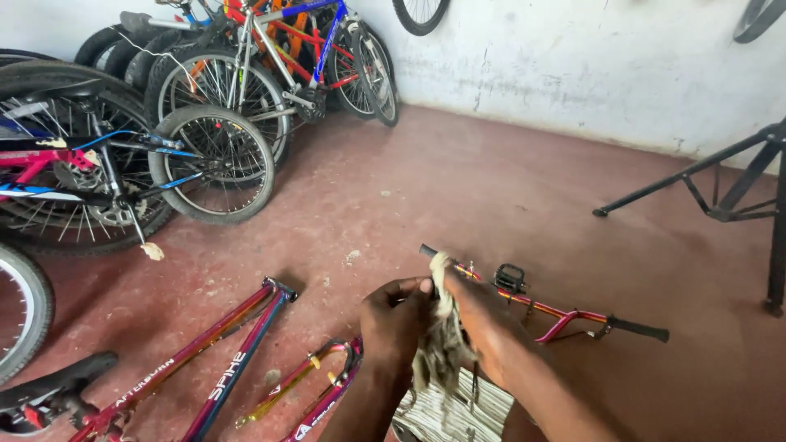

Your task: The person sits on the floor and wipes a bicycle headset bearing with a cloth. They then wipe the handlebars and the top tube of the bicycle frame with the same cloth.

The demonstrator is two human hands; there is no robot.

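Both hands clutch a frayed rag [442, 344] — left hand [395, 315] pinching one side, right hand [483, 323] closed on the other — just above the red handlebar [557, 311] on the floor [458, 180]. Best to bunch the rag tight and keep loose threads clear of the frame [221, 360].

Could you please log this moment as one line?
left hand: grips rag | right hand: grips rag | handlebar: on floor | frame: on floor
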